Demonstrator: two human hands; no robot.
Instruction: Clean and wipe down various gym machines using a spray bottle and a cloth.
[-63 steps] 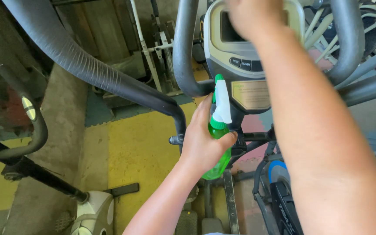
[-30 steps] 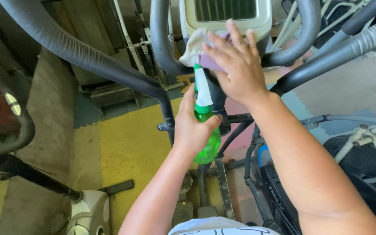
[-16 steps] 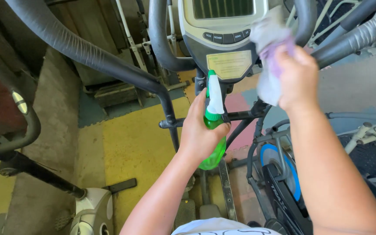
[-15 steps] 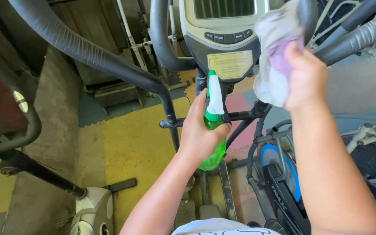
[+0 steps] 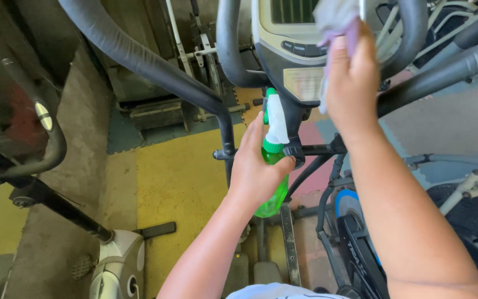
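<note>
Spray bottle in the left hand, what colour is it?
The spray bottle is translucent green with a white spray head, seen from the head camera, gripped by the left hand.

The premises were a gym. An elliptical trainer's console (image 5: 297, 50) stood between padded handlebars (image 5: 139, 55). Left of the console stood further exercise machines (image 5: 114, 266); below it lay coloured foam floor tiles (image 5: 167, 177); behind it, apparently, a weight rack (image 5: 195, 52).

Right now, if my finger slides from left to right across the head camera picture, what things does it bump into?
Curved black bar with a silver patch → yellow floor mat → left hand holding the green spray bottle → right hand pressing a cloth on the machine's console → white metal frame.
</note>
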